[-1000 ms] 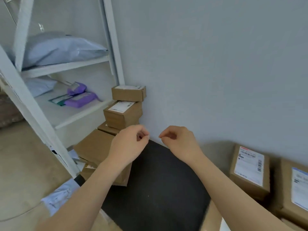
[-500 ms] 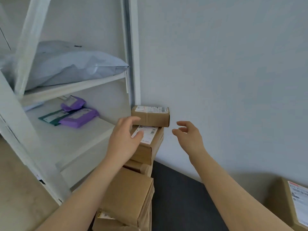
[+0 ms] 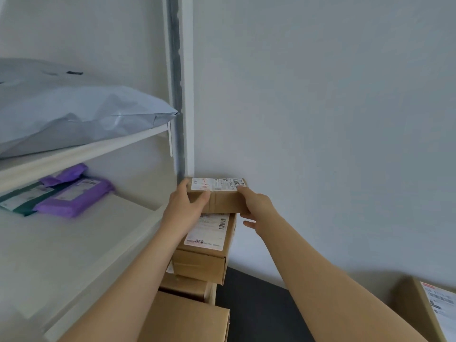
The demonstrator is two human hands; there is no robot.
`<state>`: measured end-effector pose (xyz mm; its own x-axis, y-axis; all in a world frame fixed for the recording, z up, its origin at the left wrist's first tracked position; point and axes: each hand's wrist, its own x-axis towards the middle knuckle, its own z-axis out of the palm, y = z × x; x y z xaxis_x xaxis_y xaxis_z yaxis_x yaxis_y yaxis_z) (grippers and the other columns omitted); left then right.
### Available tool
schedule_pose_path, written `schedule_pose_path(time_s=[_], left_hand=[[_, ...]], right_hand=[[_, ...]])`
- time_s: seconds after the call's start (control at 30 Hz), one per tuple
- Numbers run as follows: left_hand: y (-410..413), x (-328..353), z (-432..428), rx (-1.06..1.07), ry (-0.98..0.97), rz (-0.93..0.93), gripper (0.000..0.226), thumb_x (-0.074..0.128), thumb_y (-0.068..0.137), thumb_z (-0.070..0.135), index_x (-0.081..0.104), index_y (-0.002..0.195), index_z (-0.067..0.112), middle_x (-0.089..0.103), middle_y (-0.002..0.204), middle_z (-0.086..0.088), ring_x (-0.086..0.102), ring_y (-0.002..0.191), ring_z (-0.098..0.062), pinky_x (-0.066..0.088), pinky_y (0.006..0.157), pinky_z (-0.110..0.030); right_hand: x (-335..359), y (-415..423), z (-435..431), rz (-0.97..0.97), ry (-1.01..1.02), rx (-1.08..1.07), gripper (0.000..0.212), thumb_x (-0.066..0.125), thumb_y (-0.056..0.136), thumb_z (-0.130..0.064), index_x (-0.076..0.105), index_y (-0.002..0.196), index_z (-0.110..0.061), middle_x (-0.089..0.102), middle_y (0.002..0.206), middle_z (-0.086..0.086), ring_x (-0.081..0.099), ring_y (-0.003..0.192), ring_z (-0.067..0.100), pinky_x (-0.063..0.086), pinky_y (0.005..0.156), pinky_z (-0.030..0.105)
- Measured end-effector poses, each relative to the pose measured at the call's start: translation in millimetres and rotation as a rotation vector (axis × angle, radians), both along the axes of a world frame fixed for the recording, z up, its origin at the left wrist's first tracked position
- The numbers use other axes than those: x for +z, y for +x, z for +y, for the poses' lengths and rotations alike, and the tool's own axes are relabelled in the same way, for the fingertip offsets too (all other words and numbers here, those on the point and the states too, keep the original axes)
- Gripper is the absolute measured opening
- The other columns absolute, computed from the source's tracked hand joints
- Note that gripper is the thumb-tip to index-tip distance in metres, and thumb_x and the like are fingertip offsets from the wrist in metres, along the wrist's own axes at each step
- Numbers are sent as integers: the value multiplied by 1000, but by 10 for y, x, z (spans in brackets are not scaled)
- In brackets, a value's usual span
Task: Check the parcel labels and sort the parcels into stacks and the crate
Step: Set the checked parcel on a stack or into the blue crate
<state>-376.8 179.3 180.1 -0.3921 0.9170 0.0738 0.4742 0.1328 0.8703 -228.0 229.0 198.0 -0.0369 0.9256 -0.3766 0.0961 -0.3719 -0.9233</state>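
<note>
A small cardboard parcel (image 3: 223, 202) with a white label on top crowns a stack of boxes against the wall. My left hand (image 3: 186, 206) grips its left end, thumb across the front. My right hand (image 3: 256, 206) holds its right end, fingers curled under. Below it lies a second labelled box (image 3: 204, 257), then a thin box (image 3: 187, 286) and a large box (image 3: 187, 319) at the bottom.
A white shelf unit (image 3: 81, 243) stands at left with a grey mailer bag (image 3: 74, 114) on the upper shelf and purple (image 3: 74, 198) and green (image 3: 17, 201) packets lower. A dark mat (image 3: 259, 307) covers the floor. Another labelled box (image 3: 434, 309) sits at right.
Both hands reached forward from open air and closed on the ends of the top parcel. The view moved closer to the stack.
</note>
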Motion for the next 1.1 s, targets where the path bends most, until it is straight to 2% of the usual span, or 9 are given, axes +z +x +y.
schedule_pose_path(time_s=[0.17, 0.3, 0.43, 0.53, 0.63, 0.73, 0.83, 0.97, 1.1], left_hand=[[53, 37, -97, 24, 121, 3, 59, 52, 94, 40, 27, 146, 27, 36, 145, -2, 43, 127, -21, 39, 94, -31], [80, 69, -133, 38, 197, -50, 57, 54, 93, 38, 32, 143, 24, 36, 145, -3, 42, 128, -19, 37, 97, -30], [336, 78, -159, -85, 225, -36, 52, 55, 92, 39, 39, 139, 25, 38, 145, 4, 37, 132, -12, 33, 103, -32], [637, 118, -241, -219, 236, -62, 48, 56, 92, 39, 42, 136, 25, 44, 141, 8, 43, 126, -9, 36, 96, -27], [1001, 116, -378, -392, 123, -196, 52, 53, 90, 48, 40, 136, 27, 51, 134, 7, 52, 108, -6, 42, 86, -25], [1361, -44, -560, -550, -69, -346, 52, 55, 89, 49, 37, 134, 30, 60, 119, 10, 63, 89, -3, 51, 67, -18], [1636, -350, -703, -547, -163, -431, 46, 62, 88, 39, 39, 126, 31, 61, 114, 9, 66, 87, -6, 55, 67, -19], [1798, -800, -863, -480, -302, -641, 38, 65, 88, 30, 45, 120, 27, 65, 108, 4, 67, 84, -9, 55, 60, -21], [1881, -1234, -985, -438, -398, -662, 41, 66, 87, 27, 46, 122, 21, 65, 105, 4, 66, 81, -8, 54, 58, -20]], right_hand=[[-2, 26, -41, 156, 62, -80, 39, 64, 85, -26, 51, 119, -13, 56, 111, 6, 59, 105, 25, 54, 84, 36], [32, 300, -186, 263, 138, -162, 24, 64, 85, -20, 59, 106, -11, 59, 89, 2, 61, 83, 18, 54, 74, 30], [16, 652, -405, 293, 176, -219, 20, 60, 86, -21, 61, 103, -9, 61, 79, 4, 59, 74, 18, 51, 66, 28], [3, 912, -587, 294, 222, -240, 18, 57, 89, -24, 60, 101, -11, 62, 81, 4, 58, 74, 18, 47, 61, 27], [-42, 1149, -763, 271, 265, -277, 21, 57, 90, -25, 60, 107, -12, 65, 85, 3, 61, 77, 18, 47, 61, 27], [-136, 1297, -928, 258, 280, -290, 25, 58, 90, -24, 60, 113, -13, 69, 93, 4, 65, 82, 20, 50, 63, 29], [-335, 1471, -1097, 288, 247, -336, 27, 63, 89, -22, 60, 114, -16, 73, 97, 8, 71, 85, 26, 58, 68, 38], [-802, 1649, -1338, 240, 139, -320, 33, 64, 89, -27, 56, 121, -20, 74, 97, 6, 72, 84, 26, 59, 72, 41], [-1352, 1720, -1567, 142, -60, -291, 32, 62, 91, -31, 57, 121, -20, 72, 101, 6, 72, 87, 25, 57, 83, 44]])
